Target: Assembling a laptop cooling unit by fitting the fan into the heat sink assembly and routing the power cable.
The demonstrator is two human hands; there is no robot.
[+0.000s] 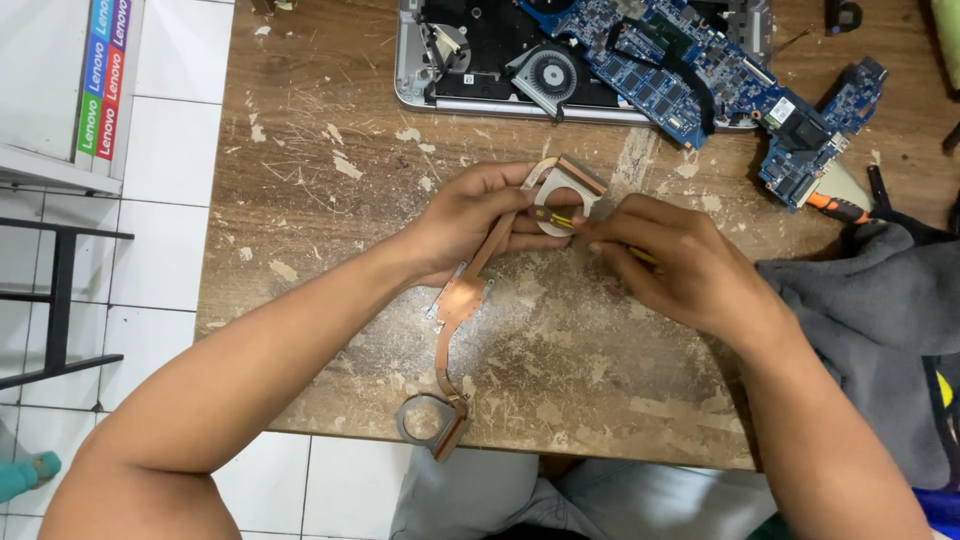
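The left hand (pixel 470 215) pinches the far end of a copper heat pipe (pixel 462 300) lying mid-counter (pixel 300 200), its grip closed on it. The right hand (pixel 675 260) holds a small yellow tool (pixel 556 218) against the ring there, seemingly mid-scraping or prying. Next calls for a steady hold and light pressure.

left hand (pixel 480 222): fingers curled, gripping | right hand (pixel 665 262): fingertips pinched | both forearms angled inward

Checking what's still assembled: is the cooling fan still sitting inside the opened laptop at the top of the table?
Yes, the round black fan sits in the opened laptop, left of the blue circuit board.
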